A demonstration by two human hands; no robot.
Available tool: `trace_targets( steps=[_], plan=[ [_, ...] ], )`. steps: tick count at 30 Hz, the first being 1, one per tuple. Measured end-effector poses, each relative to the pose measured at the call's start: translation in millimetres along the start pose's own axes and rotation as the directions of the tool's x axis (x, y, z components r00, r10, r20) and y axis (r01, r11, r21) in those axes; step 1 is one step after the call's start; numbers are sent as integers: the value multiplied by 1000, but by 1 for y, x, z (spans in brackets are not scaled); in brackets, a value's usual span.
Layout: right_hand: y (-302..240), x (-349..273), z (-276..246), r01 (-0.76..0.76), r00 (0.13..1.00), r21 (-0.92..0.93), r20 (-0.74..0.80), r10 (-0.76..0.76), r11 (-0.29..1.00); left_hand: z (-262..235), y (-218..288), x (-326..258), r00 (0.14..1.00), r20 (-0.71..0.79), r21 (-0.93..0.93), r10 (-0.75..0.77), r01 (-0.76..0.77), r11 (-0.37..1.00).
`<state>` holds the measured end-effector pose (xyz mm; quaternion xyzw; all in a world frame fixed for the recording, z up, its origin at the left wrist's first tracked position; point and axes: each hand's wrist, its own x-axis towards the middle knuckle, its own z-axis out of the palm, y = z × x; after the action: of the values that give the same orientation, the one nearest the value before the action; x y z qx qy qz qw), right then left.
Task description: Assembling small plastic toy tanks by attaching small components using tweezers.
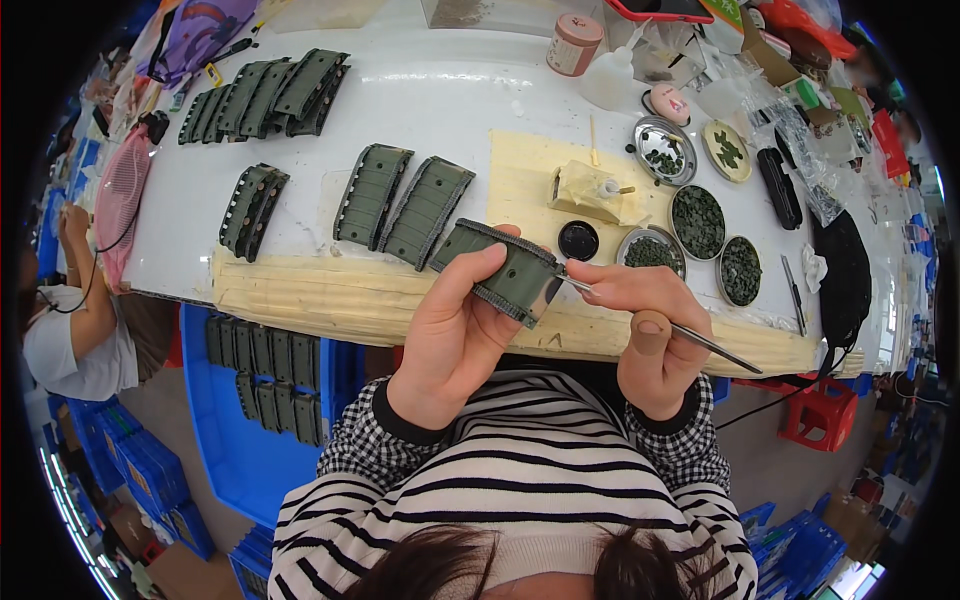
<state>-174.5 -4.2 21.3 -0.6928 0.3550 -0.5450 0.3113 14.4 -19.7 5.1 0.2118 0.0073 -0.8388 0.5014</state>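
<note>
My left hand (447, 335) is closed round a curved camouflage-green segment (512, 278) with ribbed edges and a small round hole. My right hand (655, 315), its thumb wrapped in a tan bandage, grips a slim metal hand tool (715, 348); I cannot tell if it is tweezers or a pick. The tool's tip touches or nearly touches the segment's right end. Two similar segments (430, 210) lie just beyond my left hand. Past my right hand are round tins of small dark green pieces (698, 222) and a black round cap (578, 240).
Taped yellow padding (330, 312) lines the table's front edge. More green segments (265, 95) sit at the far left, others in a blue bin (225, 420) below. A tape-wrapped block (598, 192) holds a small bottle. A black pouch (780, 188) lies right; another person (85, 330) sits left.
</note>
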Motion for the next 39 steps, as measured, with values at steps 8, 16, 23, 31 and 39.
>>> trace_targets(
  steps=[8,16,23,31,39],
  plan=[
    [1,0,-1,9,1000,-36,25,-8,999,2,-2,0,998,-63,4,8,-7,1000],
    [-3,1,0,35,999,-74,36,-32,997,1,-4,-1,999,-25,77,38,-36,996],
    [-6,5,-3,63,995,-101,79,-55,993,1,-4,-1,998,-43,133,53,-47,990],
    [-14,9,-10,156,977,-87,161,-141,984,3,2,0,999,43,117,-6,1,993],
    [-18,12,-15,246,943,-88,253,-217,965,2,3,-1,995,99,169,-29,12,986]
  ],
)
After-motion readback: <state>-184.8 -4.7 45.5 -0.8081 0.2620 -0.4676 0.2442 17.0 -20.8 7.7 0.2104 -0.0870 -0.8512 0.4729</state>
